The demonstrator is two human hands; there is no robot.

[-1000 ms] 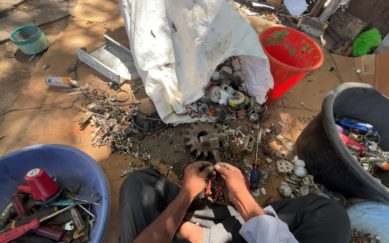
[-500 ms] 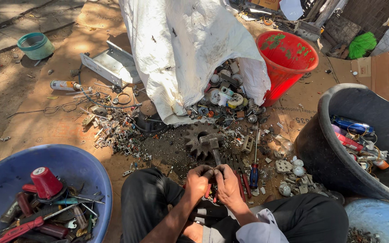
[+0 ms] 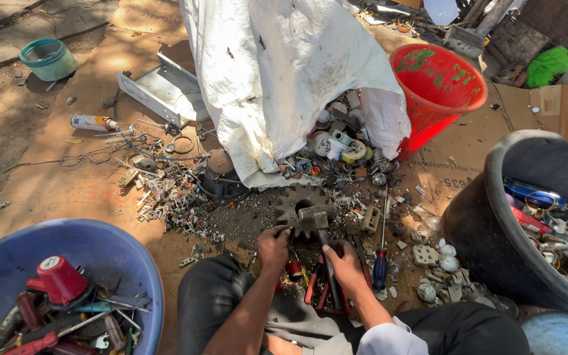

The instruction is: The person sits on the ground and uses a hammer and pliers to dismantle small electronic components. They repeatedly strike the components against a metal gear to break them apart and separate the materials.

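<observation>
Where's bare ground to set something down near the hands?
Bare cardboard lies between the red bucket and the black tub, and left of the scrap pile above the blue basin. Around the gear and both hands it is crowded.

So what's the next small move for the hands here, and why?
Probably a short hammer tap. The right hand grips the hammer handle, with the hammer head resting on the rusty gear, while the left hand sits by the gear's edge. Drawing those fingers clear first looks wise.
</observation>
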